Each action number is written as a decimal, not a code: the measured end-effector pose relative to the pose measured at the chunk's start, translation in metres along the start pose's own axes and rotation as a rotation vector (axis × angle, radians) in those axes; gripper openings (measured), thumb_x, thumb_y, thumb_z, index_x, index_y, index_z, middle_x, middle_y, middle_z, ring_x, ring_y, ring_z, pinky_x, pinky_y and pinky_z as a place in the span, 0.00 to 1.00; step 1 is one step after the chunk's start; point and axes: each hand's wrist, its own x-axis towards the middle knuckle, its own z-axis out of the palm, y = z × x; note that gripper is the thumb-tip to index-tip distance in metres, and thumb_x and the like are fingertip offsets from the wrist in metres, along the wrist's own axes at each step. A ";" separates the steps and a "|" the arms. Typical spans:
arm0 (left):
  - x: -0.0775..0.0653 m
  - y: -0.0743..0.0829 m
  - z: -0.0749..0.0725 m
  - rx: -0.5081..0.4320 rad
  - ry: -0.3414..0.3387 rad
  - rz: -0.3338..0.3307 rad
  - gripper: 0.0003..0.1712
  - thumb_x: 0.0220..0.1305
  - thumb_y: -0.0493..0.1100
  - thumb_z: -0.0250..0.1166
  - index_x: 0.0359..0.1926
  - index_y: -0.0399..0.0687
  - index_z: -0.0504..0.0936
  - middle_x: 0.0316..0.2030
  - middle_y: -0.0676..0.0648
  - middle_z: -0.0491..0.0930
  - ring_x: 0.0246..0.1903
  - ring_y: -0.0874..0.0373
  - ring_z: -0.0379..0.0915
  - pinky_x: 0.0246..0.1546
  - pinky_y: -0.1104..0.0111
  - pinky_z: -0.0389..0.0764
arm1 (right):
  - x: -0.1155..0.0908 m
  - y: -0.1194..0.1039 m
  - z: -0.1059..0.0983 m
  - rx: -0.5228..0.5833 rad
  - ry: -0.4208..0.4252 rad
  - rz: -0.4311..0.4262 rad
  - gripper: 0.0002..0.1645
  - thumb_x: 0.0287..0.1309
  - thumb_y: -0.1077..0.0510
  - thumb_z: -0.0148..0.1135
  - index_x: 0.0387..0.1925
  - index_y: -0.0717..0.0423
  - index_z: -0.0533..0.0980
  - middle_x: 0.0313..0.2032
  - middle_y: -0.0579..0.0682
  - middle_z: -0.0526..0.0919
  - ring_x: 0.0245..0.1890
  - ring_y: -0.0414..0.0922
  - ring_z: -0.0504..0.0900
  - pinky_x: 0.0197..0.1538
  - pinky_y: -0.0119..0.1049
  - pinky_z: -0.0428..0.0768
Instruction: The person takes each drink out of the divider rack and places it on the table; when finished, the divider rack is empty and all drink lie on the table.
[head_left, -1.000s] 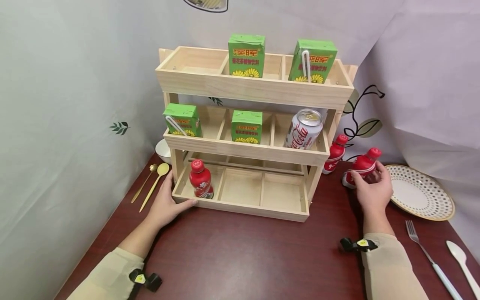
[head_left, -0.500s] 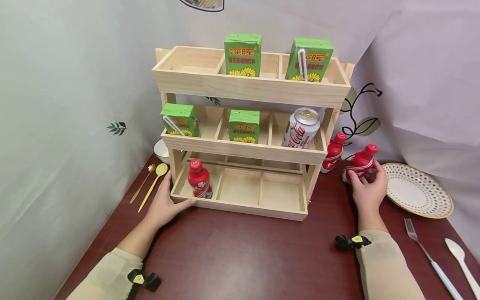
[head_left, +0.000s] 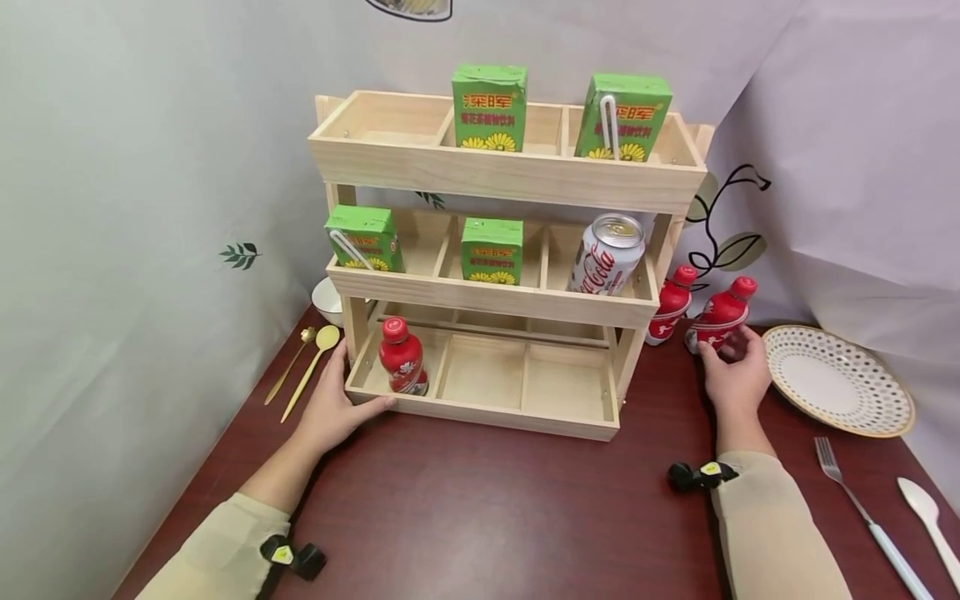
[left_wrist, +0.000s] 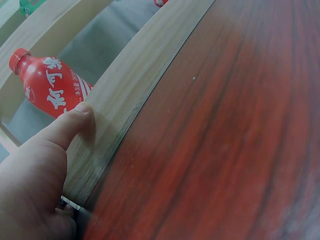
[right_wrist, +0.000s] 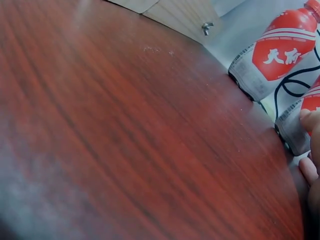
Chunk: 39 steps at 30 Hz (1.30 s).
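Note:
In the head view my left hand (head_left: 330, 412) grips the lower left corner of a three-tier wooden rack (head_left: 487, 417). Its thumb lies on the front board, beside a red drink bottle (head_left: 403, 358) upright in the bottom left compartment. The left wrist view shows this bottle (left_wrist: 47, 85) just beyond the thumb. Right of the rack, my right hand (head_left: 735, 379) holds another red bottle (head_left: 726, 307) low down, near the tabletop; it leans slightly. A third red bottle (head_left: 670, 308) stands between it and the rack. The right wrist view shows only part of the right hand (right_wrist: 312, 150).
Green drink cartons (head_left: 491, 108) stand on the upper and middle tiers. A Coca-Cola can (head_left: 609, 254) is at the middle tier's right. A dotted plate (head_left: 817, 375), fork (head_left: 862, 508) and white spoon (head_left: 926, 517) lie right; golden spoons (head_left: 318, 367) and a bowl (head_left: 327, 302) left.
The bottle in my right hand has tipped more upright and shifted back, nearer the third bottle. My right hand has moved slightly left with it. The left hand keeps its place on the rack.

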 end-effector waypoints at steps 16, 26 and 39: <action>-0.002 0.025 -0.002 -0.040 -0.002 0.026 0.66 0.38 0.42 0.83 0.74 0.42 0.50 0.63 0.35 0.63 0.60 0.42 0.60 0.56 0.42 0.61 | -0.023 -0.013 -0.001 0.155 0.159 -0.069 0.27 0.60 0.47 0.63 0.58 0.49 0.71 0.51 0.47 0.74 0.40 0.36 0.75 0.42 0.24 0.73; 0.001 -0.001 0.002 0.000 0.002 -0.002 0.69 0.37 0.52 0.83 0.75 0.56 0.49 0.64 0.45 0.63 0.61 0.51 0.60 0.58 0.47 0.61 | -0.070 -0.046 0.013 0.354 0.201 -0.304 0.17 0.61 0.62 0.61 0.49 0.68 0.73 0.42 0.54 0.76 0.37 0.36 0.73 0.38 0.25 0.69; -0.001 0.002 0.001 0.007 0.009 0.000 0.69 0.36 0.53 0.83 0.75 0.55 0.49 0.64 0.44 0.63 0.61 0.51 0.59 0.58 0.47 0.61 | -0.135 -0.107 0.024 0.437 0.099 -1.007 0.15 0.44 0.64 0.61 0.32 0.75 0.75 0.34 0.68 0.77 0.38 0.60 0.74 0.50 0.38 0.69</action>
